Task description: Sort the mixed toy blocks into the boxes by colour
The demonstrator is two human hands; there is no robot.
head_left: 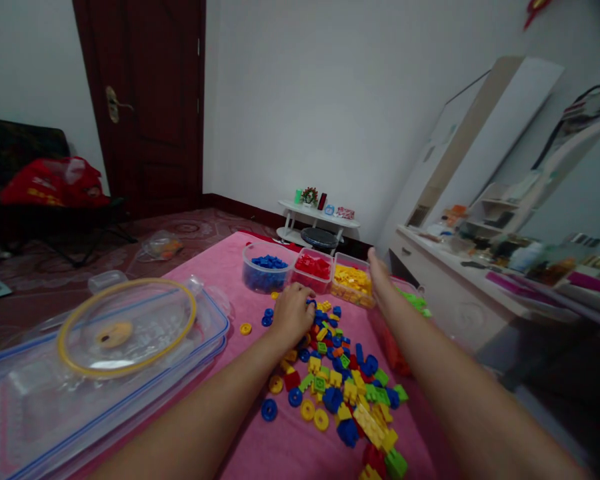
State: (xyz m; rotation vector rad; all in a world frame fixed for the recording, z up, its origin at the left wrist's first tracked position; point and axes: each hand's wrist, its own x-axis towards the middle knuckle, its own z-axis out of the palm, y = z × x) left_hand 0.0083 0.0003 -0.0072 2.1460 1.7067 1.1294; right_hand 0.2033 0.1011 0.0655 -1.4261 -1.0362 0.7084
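My left hand [294, 312] reaches over the far left part of a pile of loose plastic building bricks [335, 380]. Its fingers are curled down among the pieces, with blue ones by the fingertips; what they grip is hidden. Edge-on beside a clear box of yellow bricks [353, 280], my right hand [379, 275] has a finger stretched upward, and nothing shows in it. The other fingers are mostly hidden. Left of the yellow box stand a box of red bricks [313, 268] and a round-ended tub of blue bricks [267, 270]. Green bricks [415, 301] show behind my right forearm.
At left, clear lids with blue rims [180, 347] lie stacked, a yellow ring [193, 313] on top. Yellow and blue wheel pieces [269, 409] lie about on the pink cloth [250, 447]. A white dresser [450, 287] stands at right, a low white shelf [310, 212] beyond.
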